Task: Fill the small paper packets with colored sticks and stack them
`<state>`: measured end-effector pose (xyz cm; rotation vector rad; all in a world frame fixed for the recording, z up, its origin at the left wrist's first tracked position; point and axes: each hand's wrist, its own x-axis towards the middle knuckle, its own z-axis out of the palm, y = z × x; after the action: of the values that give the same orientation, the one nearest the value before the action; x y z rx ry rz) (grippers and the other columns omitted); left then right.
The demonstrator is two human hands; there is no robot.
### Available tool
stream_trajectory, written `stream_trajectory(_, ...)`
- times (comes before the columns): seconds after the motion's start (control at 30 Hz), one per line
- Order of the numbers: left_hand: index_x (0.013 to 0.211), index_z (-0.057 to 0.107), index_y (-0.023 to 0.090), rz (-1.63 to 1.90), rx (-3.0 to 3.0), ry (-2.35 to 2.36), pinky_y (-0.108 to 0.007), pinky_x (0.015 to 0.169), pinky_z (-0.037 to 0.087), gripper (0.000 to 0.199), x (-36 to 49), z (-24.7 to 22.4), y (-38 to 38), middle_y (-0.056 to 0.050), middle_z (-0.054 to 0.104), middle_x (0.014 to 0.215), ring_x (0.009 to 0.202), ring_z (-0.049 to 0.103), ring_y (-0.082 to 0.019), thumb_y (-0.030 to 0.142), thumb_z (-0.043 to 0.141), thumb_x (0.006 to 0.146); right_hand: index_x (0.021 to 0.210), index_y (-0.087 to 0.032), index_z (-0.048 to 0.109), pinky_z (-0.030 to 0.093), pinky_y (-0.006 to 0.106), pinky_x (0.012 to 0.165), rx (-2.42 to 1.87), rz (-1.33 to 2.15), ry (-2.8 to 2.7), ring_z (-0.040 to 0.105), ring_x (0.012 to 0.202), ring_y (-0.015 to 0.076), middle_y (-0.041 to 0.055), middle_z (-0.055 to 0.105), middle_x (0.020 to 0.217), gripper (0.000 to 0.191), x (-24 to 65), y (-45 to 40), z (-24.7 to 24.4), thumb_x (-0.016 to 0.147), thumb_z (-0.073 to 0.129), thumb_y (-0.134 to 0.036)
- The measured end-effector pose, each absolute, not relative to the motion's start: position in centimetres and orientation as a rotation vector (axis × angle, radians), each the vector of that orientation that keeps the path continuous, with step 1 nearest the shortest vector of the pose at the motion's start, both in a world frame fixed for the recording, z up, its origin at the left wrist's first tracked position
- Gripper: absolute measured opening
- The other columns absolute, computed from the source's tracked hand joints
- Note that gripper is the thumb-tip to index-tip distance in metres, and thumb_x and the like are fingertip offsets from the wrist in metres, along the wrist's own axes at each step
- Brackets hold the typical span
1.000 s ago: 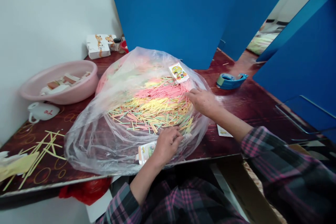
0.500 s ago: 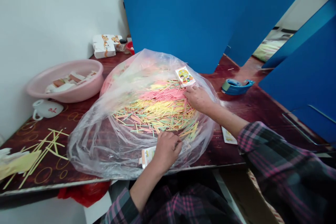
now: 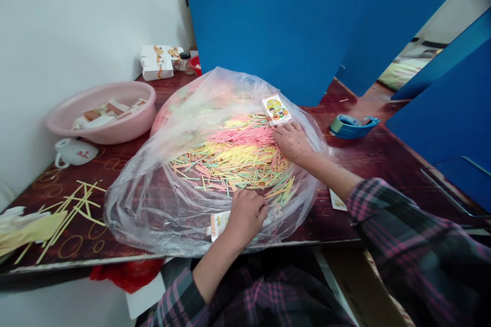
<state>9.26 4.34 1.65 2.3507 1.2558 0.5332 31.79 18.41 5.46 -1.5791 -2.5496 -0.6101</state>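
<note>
On the dark red table (image 3: 368, 163), my open right hand (image 3: 292, 142) lay on coloured sticks (image 3: 230, 161) at three o'clock; whether my curled left hand (image 3: 246, 217), at five, held anything I couldn't tell.

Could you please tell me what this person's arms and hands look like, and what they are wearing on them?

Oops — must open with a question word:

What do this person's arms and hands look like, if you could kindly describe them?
Both arms are in long sleeves of dark plaid cloth with pink and grey checks: the left sleeve and right sleeve match. The left hand and right hand are bare, without gloves.
</note>
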Motion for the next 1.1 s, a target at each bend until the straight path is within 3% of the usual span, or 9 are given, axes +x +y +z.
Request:
stream_trajectory(0.23, 0.078, 0.07, 0.021, 0.681, 2.169, 1.312, -0.042, 0.09, 0.04, 0.013, 8.5, 2.2, 4.6, -0.005, 0.072, 0.088, 0.093, 0.062, -0.024, 0.022, 0.067, 0.09, 0.102, -0.015, 0.07, 0.021, 0.048, 0.109, -1.669, -0.507, -2.492, 0.056, 0.105, 0.0306, 0.0138, 0.074, 0.099, 0.031, 31.7, 18.4, 5.3, 0.094, 0.04, -0.011)
stream_trajectory(0.4, 0.075, 0.068, 0.022, 0.878, 1.979, 1.241, -0.044, 0.096, 0.041, 0.014, 7.3, 2.3, 4.8, -0.004, 0.074, 0.089, 0.098, 0.064, -0.024, 0.023, 0.065, 0.089, 0.119, -0.008, 0.062, 0.032, 0.044, 0.102, -1.777, -0.376, -2.381, 0.06, 0.105, 0.0327, 0.0197, 0.074, 0.108, 0.034, 30.7, 18.4, 6.8, 0.096, 0.038, -0.017)
stream_trajectory(0.53, 0.077, 0.066, 0.022, 1.066, 1.623, 1.117, -0.046, 0.109, 0.04, 0.02, 6.4, 2.5, 4.9, -0.01, 0.071, 0.125, 0.122, 0.062, -0.026, 0.034, 0.062, 0.092, 0.115, -0.008, 0.059, 0.041, 0.036, 0.082, -1.858, -0.178, -2.323, 0.066, 0.095, 0.0322, 0.0234, 0.074, 0.105, 0.034, 29.3, 17.1, 8.7, 0.102, 0.036, -0.029)
stream_trajectory(0.63, 0.079, 0.066, 0.021, 1.192, 1.463, 1.028, -0.047, 0.119, 0.033, 0.025, 6.1, 3.7, 5.0, -0.01, 0.053, 0.154, 0.146, 0.045, -0.027, 0.041, 0.062, 0.093, 0.111, -0.013, 0.059, 0.041, 0.031, 0.072, -1.727, 0.08, -2.324, 0.067, 0.086, 0.0266, 0.0176, 0.075, 0.098, 0.031, 28.0, 14.8, 9.0, 0.104, 0.035, -0.031)
stream_trajectory(0.7, 0.079, 0.066, 0.021, 1.254, 1.513, 0.988, -0.048, 0.123, 0.028, 0.026, 6.2, 4.9, 5.2, -0.009, 0.045, 0.16, 0.153, 0.035, -0.028, 0.044, 0.063, 0.093, 0.106, -0.016, 0.061, 0.042, 0.029, 0.07, -1.512, 0.297, -2.388, 0.066, 0.082, 0.0229, 0.0131, 0.074, 0.094, 0.026, 27.1, 12.9, 8.5, 0.102, 0.04, -0.031)
stream_trajectory(0.8, 0.08, 0.066, 0.022, 1.26, 1.645, 0.974, -0.052, 0.122, 0.028, 0.03, 6.4, 6.2, 5.6, -0.01, 0.046, 0.159, 0.152, 0.036, -0.03, 0.049, 0.064, 0.092, 0.096, -0.02, 0.062, 0.045, 0.028, 0.068, -1.188, 0.636, -2.432, 0.062, 0.075, 0.0188, 0.0058, 0.071, 0.087, 0.017, 26.0, 10.5, 7.3, 0.096, 0.051, -0.032)
stream_trajectory(0.9, 0.082, 0.066, 0.021, 1.25, 1.674, 0.945, -0.05, 0.117, 0.034, 0.029, 6.7, 6.2, 6.1, -0.013, 0.059, 0.146, 0.143, 0.047, -0.029, 0.048, 0.062, 0.093, 0.09, -0.02, 0.063, 0.049, 0.029, 0.072, -1.1, 0.856, -2.363, 0.061, 0.075, 0.0172, 0.0028, 0.068, 0.084, 0.013, 25.1, 9.4, 6.1, 0.093, 0.053, -0.029)
stream_trajectory(1.1, 0.077, 0.063, 0.02, 1.284, 1.586, 0.964, -0.042, 0.11, 0.041, 0.023, 7.8, 4.3, 6.8, -0.01, 0.068, 0.121, 0.125, 0.06, -0.025, 0.037, 0.062, 0.093, 0.102, -0.018, 0.067, 0.052, 0.035, 0.086, -1.012, 0.761, -2.346, 0.064, 0.089, 0.0197, 0.0077, 0.07, 0.1, 0.02, 23.5, 10.1, 3.8, 0.092, 0.05, -0.022)
